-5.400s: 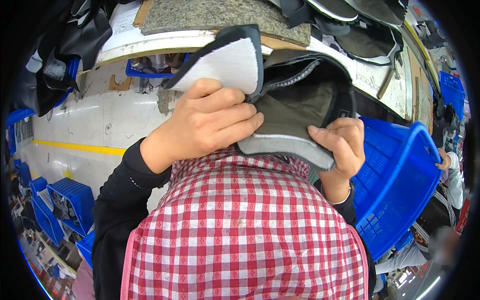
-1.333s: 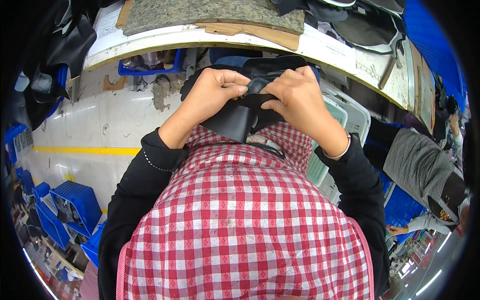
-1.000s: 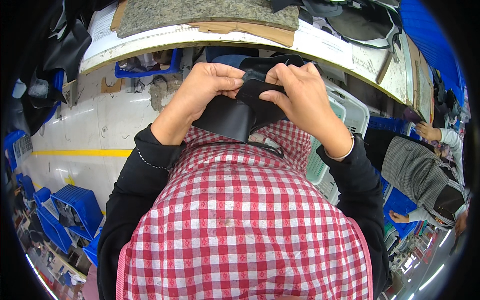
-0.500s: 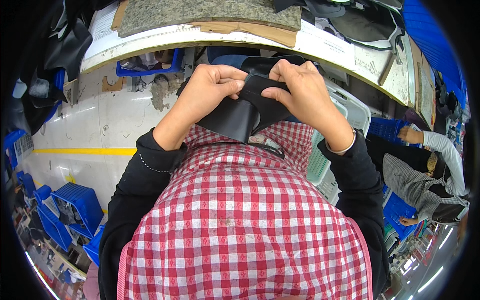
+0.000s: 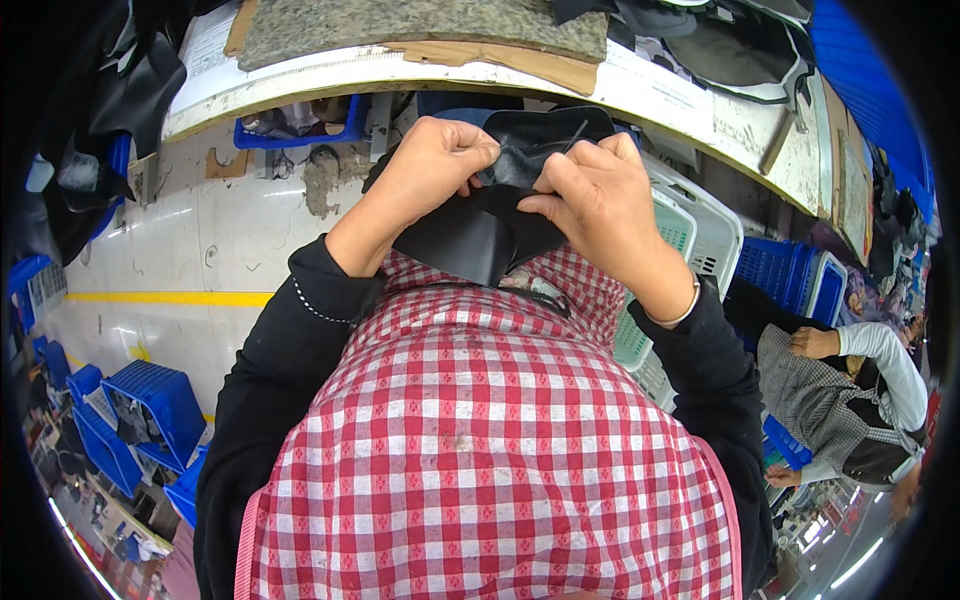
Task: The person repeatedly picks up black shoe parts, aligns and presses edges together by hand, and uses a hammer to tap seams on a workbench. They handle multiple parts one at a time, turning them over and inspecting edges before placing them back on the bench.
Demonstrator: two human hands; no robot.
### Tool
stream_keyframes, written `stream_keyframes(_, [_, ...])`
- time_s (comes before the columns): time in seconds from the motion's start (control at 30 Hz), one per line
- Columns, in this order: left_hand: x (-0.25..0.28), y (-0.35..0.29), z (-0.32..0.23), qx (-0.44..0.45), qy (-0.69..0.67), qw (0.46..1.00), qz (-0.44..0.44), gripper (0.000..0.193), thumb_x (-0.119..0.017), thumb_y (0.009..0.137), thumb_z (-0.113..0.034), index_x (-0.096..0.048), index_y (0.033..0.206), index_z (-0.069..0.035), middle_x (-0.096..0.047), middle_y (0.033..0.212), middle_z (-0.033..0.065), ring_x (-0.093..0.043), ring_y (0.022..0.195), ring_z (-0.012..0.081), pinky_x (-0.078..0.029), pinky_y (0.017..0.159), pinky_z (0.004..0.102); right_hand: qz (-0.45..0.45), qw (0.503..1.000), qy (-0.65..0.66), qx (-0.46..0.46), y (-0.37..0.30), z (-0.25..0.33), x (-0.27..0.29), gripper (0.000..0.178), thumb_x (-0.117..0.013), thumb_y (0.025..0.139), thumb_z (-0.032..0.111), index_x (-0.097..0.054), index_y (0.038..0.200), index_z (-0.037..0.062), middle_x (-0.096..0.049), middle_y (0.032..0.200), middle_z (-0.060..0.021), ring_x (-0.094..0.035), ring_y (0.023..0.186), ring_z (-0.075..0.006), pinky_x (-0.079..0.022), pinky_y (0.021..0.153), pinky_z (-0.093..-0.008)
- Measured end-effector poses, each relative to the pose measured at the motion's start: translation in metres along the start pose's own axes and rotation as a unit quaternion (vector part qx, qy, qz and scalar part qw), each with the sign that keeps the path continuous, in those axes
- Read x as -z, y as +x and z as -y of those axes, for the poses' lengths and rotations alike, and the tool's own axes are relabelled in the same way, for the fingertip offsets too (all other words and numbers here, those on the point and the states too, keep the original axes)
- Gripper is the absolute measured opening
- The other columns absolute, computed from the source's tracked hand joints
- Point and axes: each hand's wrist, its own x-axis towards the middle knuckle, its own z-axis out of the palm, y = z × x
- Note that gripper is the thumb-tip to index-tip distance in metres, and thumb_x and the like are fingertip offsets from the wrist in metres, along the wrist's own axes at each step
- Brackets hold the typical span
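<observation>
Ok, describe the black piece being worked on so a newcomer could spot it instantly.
Find the checked apron. Above its middle, between the left hand and right hand, is a glossy black piece. Unlike the black material at far left, the right hand's fingers grip it.

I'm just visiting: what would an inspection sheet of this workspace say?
Surface: white bench, worn along its edge, bearing a stone slab.
Job's things: one bent black piece, in front of the checked apron.
Clutter: dark cut pieces at the bench's right.
Hands: left hand and right hand both pinch the black piece.
Cables: nothing seen.
Surroundings: co-worker at right; blue crates lower left; yellow floor line.
</observation>
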Motion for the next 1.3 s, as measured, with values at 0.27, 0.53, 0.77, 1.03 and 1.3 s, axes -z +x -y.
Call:
stream_keyframes(0.27, [-0.003,-0.016,-0.010,-0.081,0.076,0.994,-0.017,0.023,-0.069,0.102,-0.021,-0.076,0.103,0.001,-0.069,0.083,0.0000,-0.061,0.072,0.0076,-0.052,0.066,0.0251,0.056,0.993,0.039,-0.101,-0.001,-0.008,0.002,0.032,-0.083,0.084,0.032,-0.060,0.091,0.0107,-0.070,0.077,-0.0027,-0.068,0.074,-0.0252,-0.041,0.075,-0.0387])
stream_keyframes(0.53, [-0.002,-0.021,-0.012,-0.105,0.084,0.991,-0.011,0.023,-0.068,0.103,-0.019,-0.075,0.108,0.003,-0.069,0.083,0.0003,-0.061,0.075,0.0077,-0.052,0.070,0.0257,0.085,0.984,0.052,-0.148,0.001,-0.012,0.002,0.033,-0.084,0.084,0.034,-0.063,0.090,0.0096,-0.071,0.076,-0.0052,-0.067,0.071,-0.0288,-0.044,0.078,-0.0389])
stream_keyframes(0.77, [0.003,-0.021,-0.008,-0.127,0.035,0.991,0.024,0.024,-0.068,0.103,-0.018,-0.075,0.112,0.004,-0.071,0.087,0.0007,-0.063,0.081,0.0073,-0.052,0.076,0.0241,0.117,0.975,0.071,-0.174,0.004,-0.015,0.002,0.033,-0.085,0.083,0.033,-0.064,0.090,0.0086,-0.070,0.078,-0.0077,-0.062,0.073,-0.0317,-0.046,0.079,-0.0399])
stream_keyframes(1.03, [0.002,-0.027,-0.009,-0.046,-0.059,0.997,0.033,0.025,-0.070,0.102,-0.017,-0.076,0.118,0.001,-0.073,0.095,-0.0005,-0.063,0.086,0.0062,-0.052,0.080,0.0228,0.132,0.979,0.050,-0.149,0.007,-0.016,0.005,0.036,-0.081,0.086,0.039,-0.063,0.096,0.0081,-0.074,0.082,-0.0051,-0.070,0.074,-0.0282,-0.046,0.083,-0.0401])
stream_keyframes(1.3, [-0.019,-0.036,-0.005,-0.052,-0.079,0.995,0.008,0.023,-0.078,0.094,-0.012,-0.079,0.115,-0.002,-0.067,0.093,-0.0005,-0.059,0.085,0.0072,-0.048,0.078,0.0254,0.114,0.986,0.051,-0.110,0.009,-0.008,0.007,0.035,-0.084,0.083,0.034,-0.062,0.094,0.0091,-0.073,0.079,-0.0036,-0.071,0.073,-0.0273,-0.047,0.080,-0.0396])
